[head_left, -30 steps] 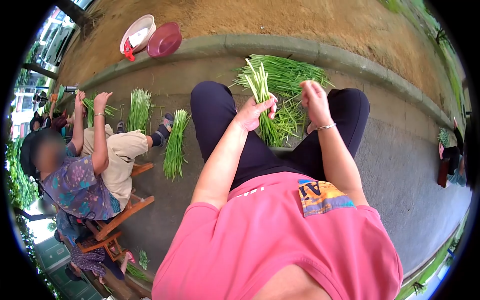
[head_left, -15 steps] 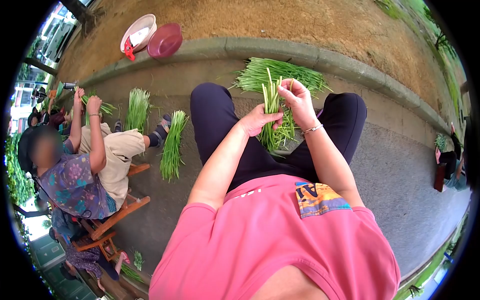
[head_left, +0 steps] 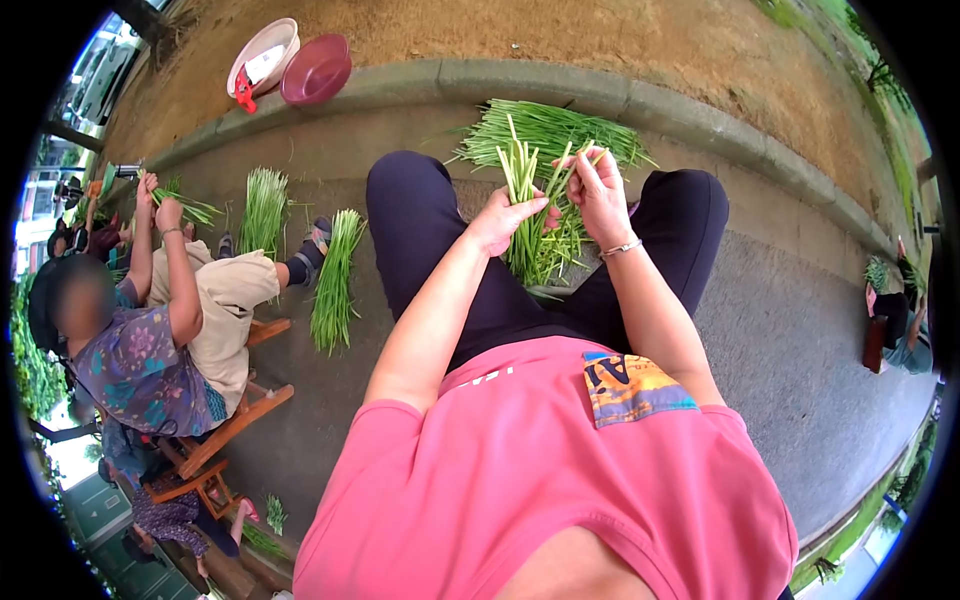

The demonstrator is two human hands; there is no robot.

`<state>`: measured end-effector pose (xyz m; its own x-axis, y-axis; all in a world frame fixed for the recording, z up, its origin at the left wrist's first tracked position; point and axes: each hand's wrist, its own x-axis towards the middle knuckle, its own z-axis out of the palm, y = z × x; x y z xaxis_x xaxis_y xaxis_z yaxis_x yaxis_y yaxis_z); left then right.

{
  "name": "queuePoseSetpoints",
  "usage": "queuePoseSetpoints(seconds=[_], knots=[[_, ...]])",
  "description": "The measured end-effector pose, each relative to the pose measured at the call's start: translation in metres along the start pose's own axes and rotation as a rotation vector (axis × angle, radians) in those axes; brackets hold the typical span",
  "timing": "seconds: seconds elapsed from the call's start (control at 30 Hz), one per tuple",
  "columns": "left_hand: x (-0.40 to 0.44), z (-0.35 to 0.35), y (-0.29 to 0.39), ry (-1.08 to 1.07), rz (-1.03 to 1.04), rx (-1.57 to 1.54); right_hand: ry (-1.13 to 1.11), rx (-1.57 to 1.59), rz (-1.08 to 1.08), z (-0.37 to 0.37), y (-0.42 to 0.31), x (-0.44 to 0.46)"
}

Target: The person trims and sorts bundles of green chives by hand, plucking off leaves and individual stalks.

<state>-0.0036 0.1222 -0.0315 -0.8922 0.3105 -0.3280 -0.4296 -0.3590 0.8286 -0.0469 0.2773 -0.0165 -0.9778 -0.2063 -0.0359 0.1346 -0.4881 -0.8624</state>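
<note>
We see the pink short-sleeved shirt (head_left: 550, 460) nearest, then the dark trousers (head_left: 410, 220), knees apart. Over the gap between the knees, the left hand (head_left: 503, 220) has its fingers closed around a bundle of long green stalks (head_left: 522, 190); pale ends stick up past the thumb, greener lengths run down below the palm. Right hand (head_left: 602, 205), metal bracelet (head_left: 621, 247) on the wrist, is just beside it: thumb and fingertips pinched together on a few thin green stalks (head_left: 563, 178), which slant down toward the bundle. Can't tell how many. Below both hands, loose green stalks (head_left: 552, 250) lie in a messy heap between the legs.

Past the knees we have a wide pile of green stalks (head_left: 565, 130) on the pavement, near the grey concrete curb (head_left: 500, 80). Off left, two laid-out green bunches (head_left: 337, 280), apart from each other, then a seated person in a purple floral shirt (head_left: 140, 365) on a brown wooden chair (head_left: 238, 425), both hands up at some green stalks. Farthest along the curb: a dark pink plastic basin (head_left: 316, 70) beside a pale pink basin (head_left: 262, 48).
</note>
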Motion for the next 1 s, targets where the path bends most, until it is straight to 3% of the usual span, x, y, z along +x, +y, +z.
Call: queuePoseSetpoints(seconds=[0.23,0.47,0.53,0.6,0.7,0.8,1.0], knots=[[0.002,-0.001,-0.002,0.134,0.018,-0.038,0.117,-0.087,-0.005,-0.008,-0.001,0.001],[0.002,-0.004,0.0,0.087,0.038,0.044,0.135,-0.17,-0.076,-0.023,-0.004,0.007],[0.001,-0.006,0.0,0.088,0.039,0.023,0.271,-0.015,-0.092,-0.025,-0.004,0.008],[0.001,-0.008,-0.001,0.086,0.046,0.025,0.263,0.062,-0.077,-0.027,-0.011,0.008],[0.0,-0.009,0.0,0.073,0.055,0.025,0.302,-0.017,-0.11,-0.039,-0.01,0.01],[-0.001,-0.009,0.001,0.057,0.054,0.013,0.121,-0.014,0.163,-0.037,-0.011,0.007],[-0.005,-0.004,0.005,0.013,0.058,-0.017,-0.114,-0.112,0.241,-0.011,-0.005,-0.003]])
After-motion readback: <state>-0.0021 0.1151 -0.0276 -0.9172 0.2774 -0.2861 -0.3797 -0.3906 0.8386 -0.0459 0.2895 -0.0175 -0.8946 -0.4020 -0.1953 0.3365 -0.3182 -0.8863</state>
